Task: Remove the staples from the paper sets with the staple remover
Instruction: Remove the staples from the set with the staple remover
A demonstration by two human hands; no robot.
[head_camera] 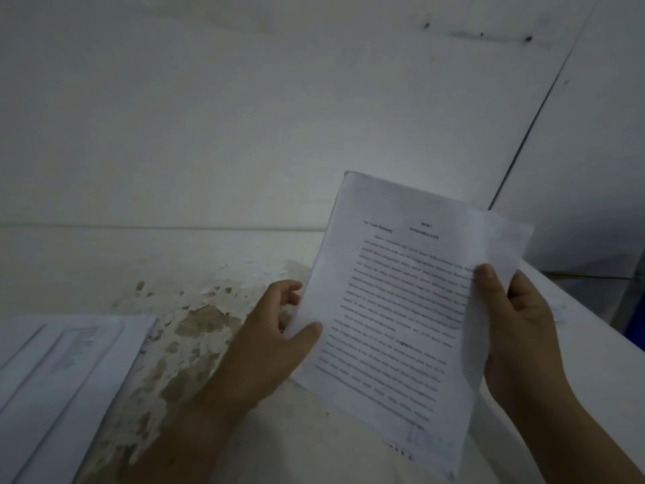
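Your two hands hold a printed paper set [401, 309] lifted above the tabletop [216, 344]: your left hand [268, 340] pinches its left edge, and your right hand [516, 326] grips its right edge, thumb on top. More paper sets [59, 372] lie flat at the tabletop's left.

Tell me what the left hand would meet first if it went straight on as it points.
The left hand points rightward at the paper set it pinches by the left edge; that comes first. Past it, probably the right hand; depth is unclear.
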